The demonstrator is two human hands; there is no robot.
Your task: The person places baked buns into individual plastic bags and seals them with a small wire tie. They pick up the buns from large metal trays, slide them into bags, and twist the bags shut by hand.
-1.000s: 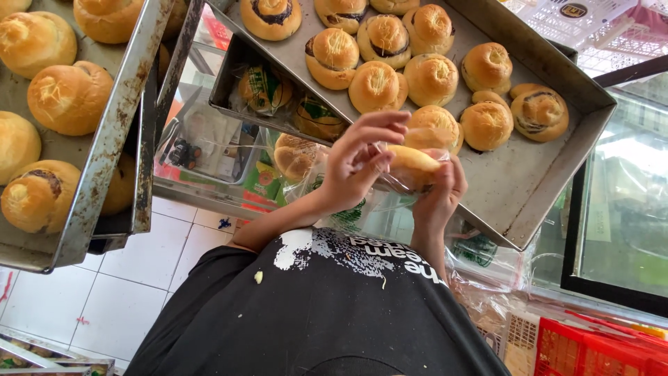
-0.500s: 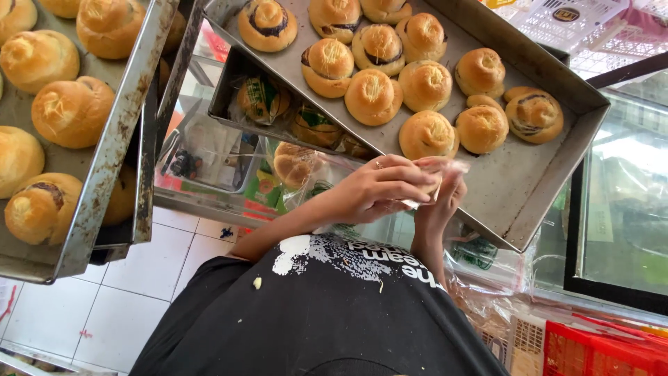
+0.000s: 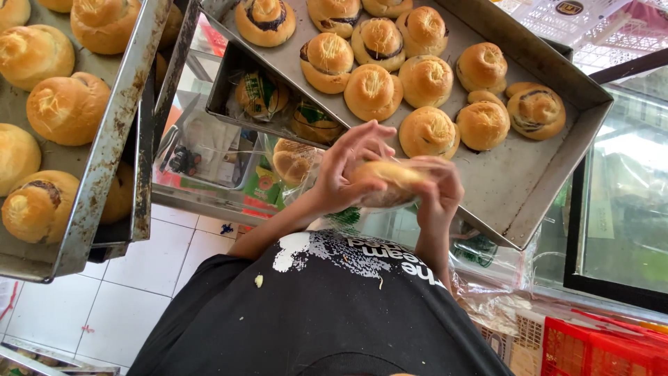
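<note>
**Both hands closed around one bun in a clear bag**

Fingers [image 3: 365, 139] of the left hand [image 3: 344, 174] curl over the top and near side of a golden bun [image 3: 386, 177], thumb and fingertips pressed to it. Right hand [image 3: 438, 191] wraps the bun's right side, fingers bent round it, touching the thin clear plastic bag [image 3: 390, 202] that covers the bun's underside. Both hands hold the bun between them, just in front of the black printed shirt [image 3: 313, 313].

Bun position: centre of view, just near of the big metal baking tray [image 3: 529, 188], over its near edge.

Tray contents: round baked buns [image 3: 428, 80] in rows, several with dark filling swirls, one swirl bun [image 3: 536, 110] at far right. Bare patch of tray on the near right.

Left of scene: second metal tray [image 3: 104, 160] with plain buns [image 3: 66, 108], rim worn and rusty.

Between trays: wrapped buns [image 3: 261, 94] in a smaller pan. White tiled floor [image 3: 139, 278] below; red crate [image 3: 598, 348] near right.
</note>
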